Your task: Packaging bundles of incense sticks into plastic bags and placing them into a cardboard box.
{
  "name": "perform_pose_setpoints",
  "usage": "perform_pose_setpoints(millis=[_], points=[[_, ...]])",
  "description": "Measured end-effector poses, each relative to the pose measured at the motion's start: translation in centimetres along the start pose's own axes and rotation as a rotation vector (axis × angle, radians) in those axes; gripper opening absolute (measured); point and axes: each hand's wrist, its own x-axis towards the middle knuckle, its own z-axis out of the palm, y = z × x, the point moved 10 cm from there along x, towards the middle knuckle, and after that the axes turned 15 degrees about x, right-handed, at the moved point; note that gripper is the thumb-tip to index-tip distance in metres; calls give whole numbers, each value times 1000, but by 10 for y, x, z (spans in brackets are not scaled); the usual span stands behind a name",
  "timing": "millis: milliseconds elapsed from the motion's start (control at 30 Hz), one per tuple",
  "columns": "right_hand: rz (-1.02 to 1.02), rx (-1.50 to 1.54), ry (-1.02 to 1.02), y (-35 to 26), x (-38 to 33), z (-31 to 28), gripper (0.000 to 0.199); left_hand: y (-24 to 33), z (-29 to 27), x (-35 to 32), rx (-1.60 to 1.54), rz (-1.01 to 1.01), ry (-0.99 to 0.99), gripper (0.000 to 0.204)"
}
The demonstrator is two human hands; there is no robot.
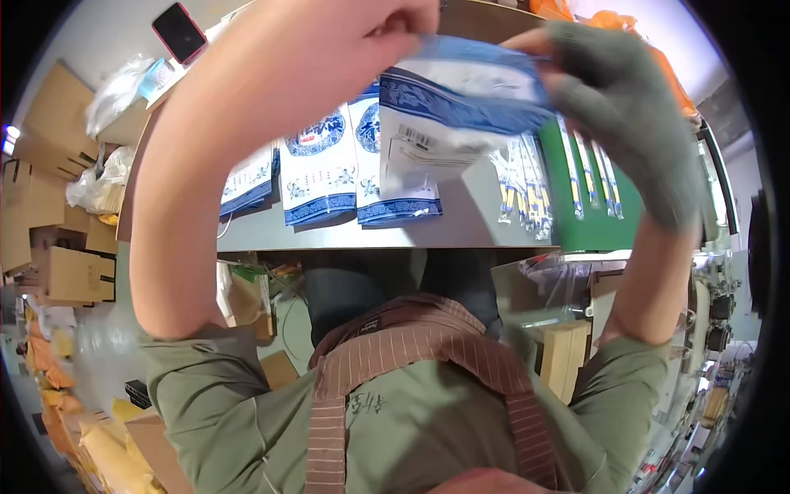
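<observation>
A blue and white plastic packaging bag (461,90), with a barcode on its lower part, is held up above the table. At its upper left edge my bare left hand (395,29) has its fingers closed on it; the motion blurs them somewhat. My right hand (605,78), in a grey glove with bare fingertips, grips the bag's right end between thumb and fingers. Below the bag, similar blue and white bags (319,169) lie flat in a row, partly covered by my left forearm. Narrow wrapped sticks (527,193) with yellow and blue printing lie to the right.
The grey table (469,222) has a green mat (609,235) at its right, bearing more wrapped sticks (591,177). A phone (179,33) stands at the far left. Cardboard boxes (74,276) fill the left side; orange plastic bags (613,20) lie at the back right.
</observation>
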Motion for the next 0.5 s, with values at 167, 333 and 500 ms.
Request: perform_pose_setpoints(millis=[167, 333, 500], points=[[117, 192, 24, 35, 70, 23, 19, -82, 30, 16, -14, -86, -130, 11], [-289, -79, 471, -11, 25, 9, 19, -102, 9, -46, 58, -450, 226, 19], [18, 173, 211, 142, -45, 148, 35, -37, 176, -111, 190, 96, 9, 30]])
